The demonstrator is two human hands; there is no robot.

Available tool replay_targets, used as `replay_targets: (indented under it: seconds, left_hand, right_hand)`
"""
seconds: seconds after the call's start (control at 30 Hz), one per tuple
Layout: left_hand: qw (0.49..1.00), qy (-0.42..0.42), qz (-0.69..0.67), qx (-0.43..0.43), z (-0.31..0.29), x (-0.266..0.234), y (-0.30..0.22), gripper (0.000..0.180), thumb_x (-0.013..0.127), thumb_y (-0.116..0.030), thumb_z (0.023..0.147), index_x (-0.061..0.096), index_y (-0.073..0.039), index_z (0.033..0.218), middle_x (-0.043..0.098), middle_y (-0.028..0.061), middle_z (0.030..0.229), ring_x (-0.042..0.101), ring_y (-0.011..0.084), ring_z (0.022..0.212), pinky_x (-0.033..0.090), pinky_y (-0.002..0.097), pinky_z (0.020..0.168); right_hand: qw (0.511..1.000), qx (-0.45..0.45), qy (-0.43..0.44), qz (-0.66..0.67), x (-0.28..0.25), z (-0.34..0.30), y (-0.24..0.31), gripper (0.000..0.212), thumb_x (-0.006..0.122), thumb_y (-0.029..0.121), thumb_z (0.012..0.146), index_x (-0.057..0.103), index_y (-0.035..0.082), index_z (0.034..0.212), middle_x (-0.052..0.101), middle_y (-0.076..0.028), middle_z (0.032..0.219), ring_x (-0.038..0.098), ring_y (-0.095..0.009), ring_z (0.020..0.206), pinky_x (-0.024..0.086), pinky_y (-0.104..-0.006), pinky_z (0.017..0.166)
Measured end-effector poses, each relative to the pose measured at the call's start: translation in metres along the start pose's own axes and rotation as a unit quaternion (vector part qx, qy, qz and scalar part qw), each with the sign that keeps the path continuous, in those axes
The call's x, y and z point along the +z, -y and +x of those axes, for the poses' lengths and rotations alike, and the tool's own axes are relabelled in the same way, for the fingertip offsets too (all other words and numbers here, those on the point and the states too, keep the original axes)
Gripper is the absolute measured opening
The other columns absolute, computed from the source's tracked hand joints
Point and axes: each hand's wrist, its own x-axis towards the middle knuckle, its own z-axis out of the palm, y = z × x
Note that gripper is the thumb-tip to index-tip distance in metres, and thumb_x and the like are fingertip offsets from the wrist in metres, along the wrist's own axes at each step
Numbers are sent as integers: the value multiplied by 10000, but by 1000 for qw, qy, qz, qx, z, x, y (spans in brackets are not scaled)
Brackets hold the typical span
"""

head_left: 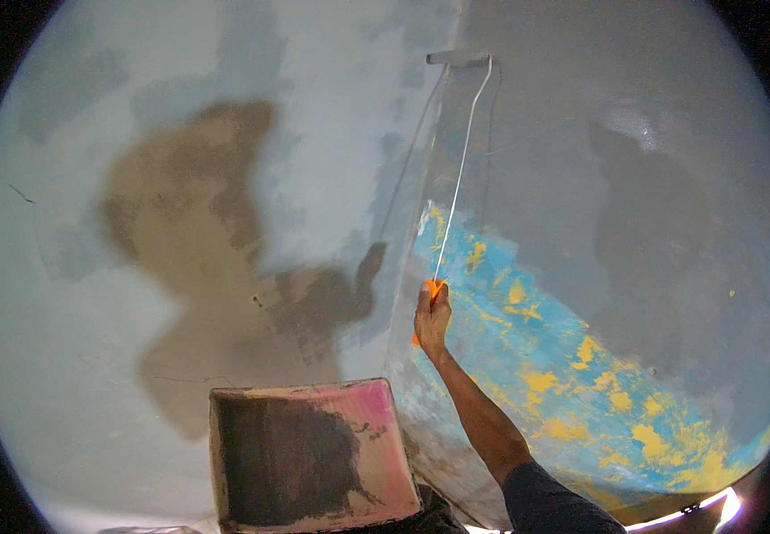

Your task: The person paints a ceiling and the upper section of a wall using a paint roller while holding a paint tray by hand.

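Observation:
My right hand (434,319) is wrapped round the orange handle of a paint roller (464,151). Its long thin wire frame runs up from my fist to a narrow grey roller sleeve (459,59), which lies against the grey wall (563,116) just beside the corner. Below my chest side, at the lower edge, is a paint tray (389,445) with pinkish walls and dark grey paint in it. My left hand does not show, and what bears the tray is hidden.
A pale blue-grey wall (332,107) meets the grey wall at a corner. Lower on the right wall is a blue patch (492,329) with flaking yellow spots. Shadows fall on both walls. Bright light shows along a gap (730,509) at the lower right.

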Motion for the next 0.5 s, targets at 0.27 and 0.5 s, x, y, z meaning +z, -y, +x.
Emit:
replay_targets:
  seconds: [0.27, 0.5]
  left_hand:
    - [990, 74, 87, 83, 13, -36, 18, 390, 635, 7, 674, 469, -67, 1019, 471, 70, 1066, 461, 212, 983, 410, 373, 856]
    - [998, 37, -27, -47, -5, 8, -10, 319, 557, -49, 709, 488, -73, 1020, 482, 97, 1089, 461, 261, 1007, 386, 430, 906]
  right_hand:
    - [995, -38, -64, -73, 21, 14, -18, 316, 461, 308, 892, 461, -7, 923, 438, -8, 639, 392, -100, 547, 343, -250, 486]
    - [997, 11, -52, -62, 42, 28, -29, 369, 453, 296, 886, 464, -53, 1006, 550, -134, 659, 576, -225, 617, 440, -340, 541]
